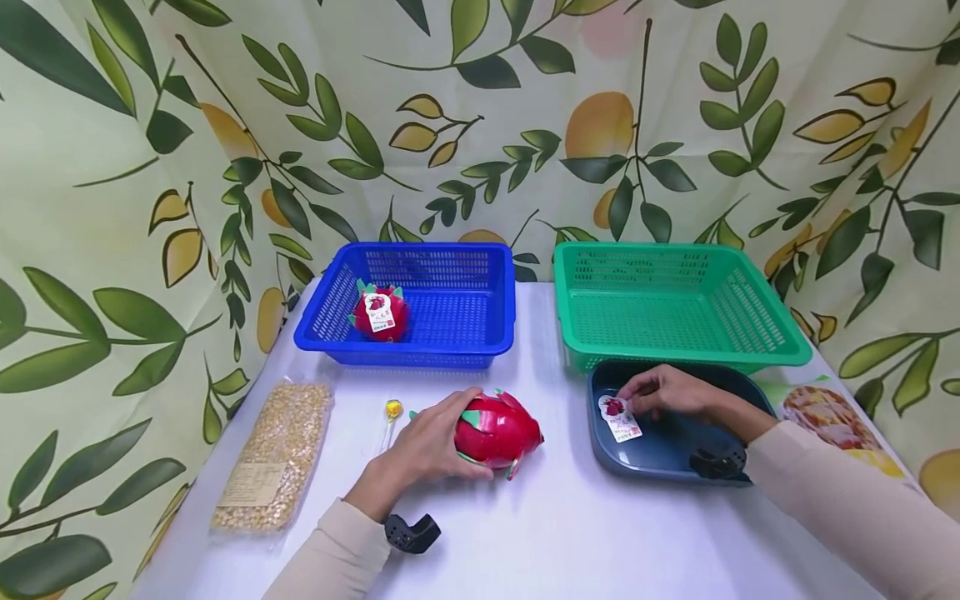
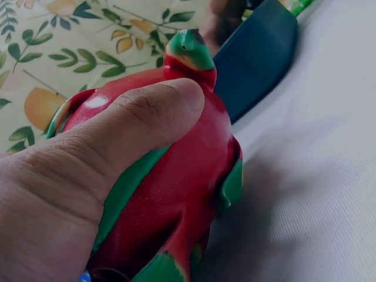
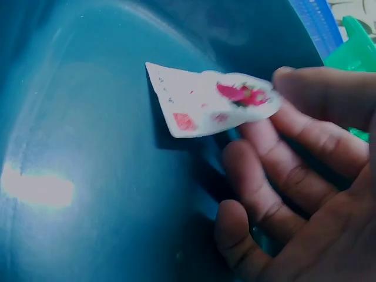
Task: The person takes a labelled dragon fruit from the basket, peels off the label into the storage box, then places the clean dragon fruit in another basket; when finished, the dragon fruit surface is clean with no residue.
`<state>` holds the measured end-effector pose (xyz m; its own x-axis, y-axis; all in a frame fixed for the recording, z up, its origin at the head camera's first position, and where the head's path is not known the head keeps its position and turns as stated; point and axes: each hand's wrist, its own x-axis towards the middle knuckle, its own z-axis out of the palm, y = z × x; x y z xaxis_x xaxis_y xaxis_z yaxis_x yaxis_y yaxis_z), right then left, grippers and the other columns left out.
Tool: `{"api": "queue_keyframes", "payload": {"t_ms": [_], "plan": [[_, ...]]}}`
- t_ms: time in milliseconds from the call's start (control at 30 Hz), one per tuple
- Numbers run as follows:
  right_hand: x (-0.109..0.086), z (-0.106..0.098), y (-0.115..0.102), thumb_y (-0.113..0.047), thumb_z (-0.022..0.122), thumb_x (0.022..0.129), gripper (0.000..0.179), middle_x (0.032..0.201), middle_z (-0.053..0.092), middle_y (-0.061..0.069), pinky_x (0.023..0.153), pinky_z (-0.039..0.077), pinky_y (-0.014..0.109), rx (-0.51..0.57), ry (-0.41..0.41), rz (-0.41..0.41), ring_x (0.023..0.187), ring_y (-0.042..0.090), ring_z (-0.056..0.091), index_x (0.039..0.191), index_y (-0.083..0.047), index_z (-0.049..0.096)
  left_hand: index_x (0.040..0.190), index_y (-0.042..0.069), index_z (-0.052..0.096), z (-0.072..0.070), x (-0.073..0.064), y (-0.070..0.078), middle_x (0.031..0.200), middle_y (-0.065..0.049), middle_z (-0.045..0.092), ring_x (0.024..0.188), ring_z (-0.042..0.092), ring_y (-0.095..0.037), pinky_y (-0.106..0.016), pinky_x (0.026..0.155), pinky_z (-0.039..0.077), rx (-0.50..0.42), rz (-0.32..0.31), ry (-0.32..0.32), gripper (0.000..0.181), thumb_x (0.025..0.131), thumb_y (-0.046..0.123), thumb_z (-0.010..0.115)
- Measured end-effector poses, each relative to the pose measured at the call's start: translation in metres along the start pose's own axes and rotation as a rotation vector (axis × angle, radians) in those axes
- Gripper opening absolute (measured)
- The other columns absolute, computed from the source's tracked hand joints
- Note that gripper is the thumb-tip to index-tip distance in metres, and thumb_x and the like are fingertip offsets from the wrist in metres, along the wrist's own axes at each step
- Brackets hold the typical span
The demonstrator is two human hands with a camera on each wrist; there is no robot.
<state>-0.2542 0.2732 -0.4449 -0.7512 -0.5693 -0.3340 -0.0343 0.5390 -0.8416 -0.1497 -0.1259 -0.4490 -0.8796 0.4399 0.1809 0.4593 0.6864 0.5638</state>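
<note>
My left hand (image 1: 435, 442) grips a red dragon fruit (image 1: 495, 429) with green-tipped scales on the white table; in the left wrist view the thumb lies across its side. Over the dark blue tray (image 1: 611, 462) at the right, my right hand (image 1: 671, 392) pinches a white label sticker (image 1: 619, 419) printed with a dragon fruit picture. The right wrist view has the sticker (image 3: 205, 103) by its rounded end between thumb and fingers, its pointed corner just above the tray floor. A second dragon fruit (image 1: 381, 313), bearing a similar label, sits in the blue basket (image 1: 408, 358).
A green basket (image 1: 682, 354) stands at the back right, behind the tray. On the left lies a clear bag of corn kernels (image 1: 273, 454), with a lollipop (image 1: 392, 412) beside my left hand. A printed food package (image 1: 832, 421) is partly hidden by the right arm.
</note>
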Motion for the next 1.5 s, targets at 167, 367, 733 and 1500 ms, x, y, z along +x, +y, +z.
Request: {"api": "queue_keyframes", "payload": {"t_ms": [167, 367, 733, 1500], "plan": [[0.003, 0.001, 0.000, -0.008, 0.069, 0.087, 0.027, 0.091, 0.062, 0.010, 0.058, 0.046, 0.029, -0.059, -0.015, -0.050, 0.074, 0.023, 0.053, 0.110, 0.004, 0.066, 0.144, 0.010, 0.041, 0.000, 0.000, -0.001, 0.129, -0.004, 0.054, 0.114, 0.055, -0.023, -0.040, 0.082, 0.054, -0.002, -0.005, -0.002, 0.103, 0.062, 0.054, 0.086], [0.007, 0.002, 0.005, -0.007, 0.074, 0.082, 0.029, 0.077, 0.055, 0.004, 0.053, 0.039, 0.022, -0.172, -0.045, -0.141, 0.067, 0.016, 0.050, 0.106, 0.005, 0.065, 0.143, 0.008, 0.041, 0.001, -0.001, 0.000, 0.129, -0.004, 0.055, 0.113, 0.055, -0.023, -0.041, 0.082, 0.054, -0.004, -0.004, -0.006, 0.102, 0.063, 0.054, 0.085], [0.012, 0.010, 0.003, -0.027, 0.085, 0.070, 0.040, 0.068, 0.048, -0.005, 0.052, 0.034, 0.025, -0.484, 0.040, -0.193, 0.060, 0.011, 0.044, 0.098, -0.012, 0.061, 0.143, 0.007, 0.041, 0.000, -0.001, 0.001, 0.129, -0.005, 0.055, 0.113, 0.056, -0.024, -0.040, 0.081, 0.055, -0.004, -0.005, 0.001, 0.102, 0.063, 0.052, 0.086], [-0.025, -0.008, -0.027, -0.025, 0.078, 0.082, 0.063, 0.084, 0.057, 0.003, 0.059, 0.047, 0.027, -0.366, 0.033, -0.220, 0.069, 0.017, 0.054, 0.131, 0.001, 0.049, 0.144, 0.009, 0.040, 0.001, 0.000, 0.003, 0.130, -0.004, 0.054, 0.115, 0.054, -0.025, -0.040, 0.079, 0.055, -0.016, -0.044, -0.027, 0.102, 0.063, 0.051, 0.086]]}}
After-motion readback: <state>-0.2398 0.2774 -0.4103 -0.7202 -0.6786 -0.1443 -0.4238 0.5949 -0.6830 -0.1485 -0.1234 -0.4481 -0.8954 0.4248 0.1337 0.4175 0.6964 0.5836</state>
